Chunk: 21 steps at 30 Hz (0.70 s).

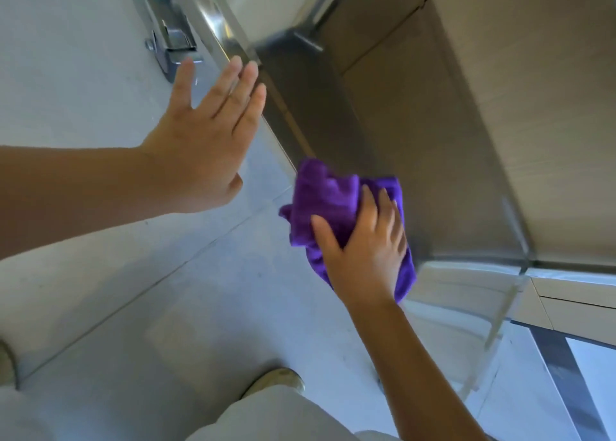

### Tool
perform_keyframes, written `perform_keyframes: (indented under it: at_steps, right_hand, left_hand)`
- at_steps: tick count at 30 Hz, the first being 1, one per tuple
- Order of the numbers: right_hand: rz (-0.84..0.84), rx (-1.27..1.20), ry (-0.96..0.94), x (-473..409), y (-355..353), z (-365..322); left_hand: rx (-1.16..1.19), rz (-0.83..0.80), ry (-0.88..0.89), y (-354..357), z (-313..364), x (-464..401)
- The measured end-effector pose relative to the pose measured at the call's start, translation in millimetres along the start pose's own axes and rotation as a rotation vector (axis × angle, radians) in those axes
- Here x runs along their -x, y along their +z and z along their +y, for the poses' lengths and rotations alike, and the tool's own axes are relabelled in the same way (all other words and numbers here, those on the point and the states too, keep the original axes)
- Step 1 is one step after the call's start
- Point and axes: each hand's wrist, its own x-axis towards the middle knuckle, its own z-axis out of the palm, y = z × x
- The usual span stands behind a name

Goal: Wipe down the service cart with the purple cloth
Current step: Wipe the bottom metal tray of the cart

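The stainless steel service cart [433, 124] fills the upper right, seen from above and at a slant. A crumpled purple cloth [325, 204] lies against the cart's shiny surface near its left edge. My right hand [363, 250] lies on the cloth with fingers spread, pressing it to the metal. My left hand [203, 134] is held flat with straight fingers, its fingertips by the cart's upper left edge, holding nothing; whether it touches the metal is unclear.
Pale grey floor tiles [100, 257] spread to the left and below. A metal caster bracket [173, 47] of the cart shows at top left. My shoe [283, 379] and light trousers are at the bottom. Another steel frame [566, 357] sits at lower right.
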Motion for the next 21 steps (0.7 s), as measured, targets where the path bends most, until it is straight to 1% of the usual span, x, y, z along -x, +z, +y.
perform_keyframes:
  at_steps: [1,3,6,9,11,13,15,19,21]
  right_hand:
    - [0.008,0.022,-0.059,-11,-1,-15]
    - [-0.041,0.056,-0.137,-38,-3,-48]
    - [-0.059,0.06,-0.224,-73,-1,-90]
    - [-0.056,0.052,-0.261,-77,0,-100]
    - [-0.061,0.027,-0.293,-63,-2,-85]
    - [0.02,0.025,-0.32,-42,0,-59]
    - [0.084,0.051,-0.292,-17,3,-29]
    - [0.036,0.087,-0.172,30,3,21]
    - [-0.022,0.1,-0.091,52,-1,45]
  left_hand:
    - [-0.011,-0.003,-0.008,-1,-1,-1]
    - [-0.038,0.011,0.009,-3,-5,-2]
    - [0.054,0.057,-0.027,-2,-11,-1]
    - [0.112,0.083,-0.061,-2,-16,2]
    - [0.12,0.09,-0.033,-8,-14,3]
    - [0.141,0.086,0.03,-13,-4,2]
    - [0.136,0.052,0.133,-15,16,-1]
    - [0.134,0.011,0.402,-17,56,-9]
    - [0.079,0.038,0.517,-19,74,-13]
